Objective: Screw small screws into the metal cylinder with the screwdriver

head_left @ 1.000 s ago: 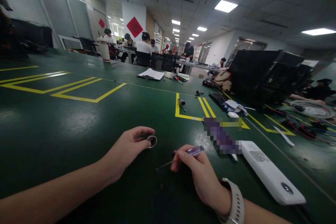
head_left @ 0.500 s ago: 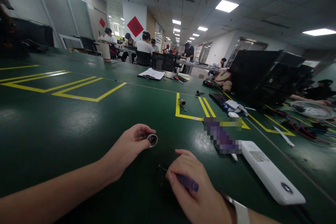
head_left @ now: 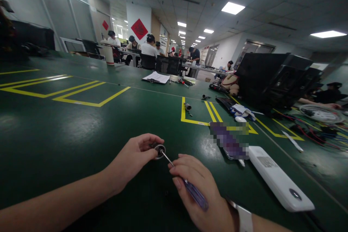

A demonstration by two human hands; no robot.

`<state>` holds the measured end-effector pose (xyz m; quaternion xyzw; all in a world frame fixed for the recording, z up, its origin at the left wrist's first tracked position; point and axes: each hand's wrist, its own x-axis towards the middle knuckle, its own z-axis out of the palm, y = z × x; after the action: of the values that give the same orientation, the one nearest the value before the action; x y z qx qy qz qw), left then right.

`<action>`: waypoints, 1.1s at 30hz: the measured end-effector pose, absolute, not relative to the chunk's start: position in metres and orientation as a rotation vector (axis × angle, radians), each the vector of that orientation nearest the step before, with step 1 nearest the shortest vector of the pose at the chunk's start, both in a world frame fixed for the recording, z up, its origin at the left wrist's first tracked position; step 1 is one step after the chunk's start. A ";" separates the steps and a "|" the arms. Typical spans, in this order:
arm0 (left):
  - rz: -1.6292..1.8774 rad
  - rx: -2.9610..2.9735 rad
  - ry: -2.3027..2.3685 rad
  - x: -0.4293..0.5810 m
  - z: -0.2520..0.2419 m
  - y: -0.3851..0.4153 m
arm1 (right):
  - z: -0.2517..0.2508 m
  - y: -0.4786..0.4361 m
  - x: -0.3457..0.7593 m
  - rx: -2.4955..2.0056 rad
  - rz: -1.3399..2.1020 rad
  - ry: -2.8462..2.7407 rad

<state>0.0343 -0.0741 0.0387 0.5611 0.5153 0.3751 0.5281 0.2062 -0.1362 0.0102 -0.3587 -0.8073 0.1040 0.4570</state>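
Note:
Between the thumb and fingers of my left hand [head_left: 136,159] is a small round metal cup-shaped part [head_left: 164,151], its open rim facing right. My right hand [head_left: 197,185] is closed on a screwdriver with a clear purple handle [head_left: 196,195]. The thin shaft [head_left: 169,160] points up and left, and its tip reaches the mouth of the metal part. Whether a screw sits at the tip cannot be made out. A tiny dark piece [head_left: 166,193] lies on the green table [head_left: 108,134] below the hands.
Another metal cup part [head_left: 187,107] lies inside yellow tape, with a similar one [head_left: 205,97] beyond it. To the right are a blurred-out purple item [head_left: 228,139], a long white device [head_left: 281,177] and coiled wires. A clipboard [head_left: 156,77] and red-handled screwdriver [head_left: 183,82] lie farther back.
My right hand has raised the screwdriver, bringing its tip from near the table up to the mouth of the metal part. My left hand has shifted slightly right and down.

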 end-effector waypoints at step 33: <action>0.914 1.518 1.202 0.036 0.034 -0.078 | 0.011 -0.137 0.203 -0.863 0.129 -2.006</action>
<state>0.0357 -0.0784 0.0340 0.6220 0.4927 0.3745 0.4797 0.2035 -0.1368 0.0107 -0.3506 -0.8145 0.0525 0.4592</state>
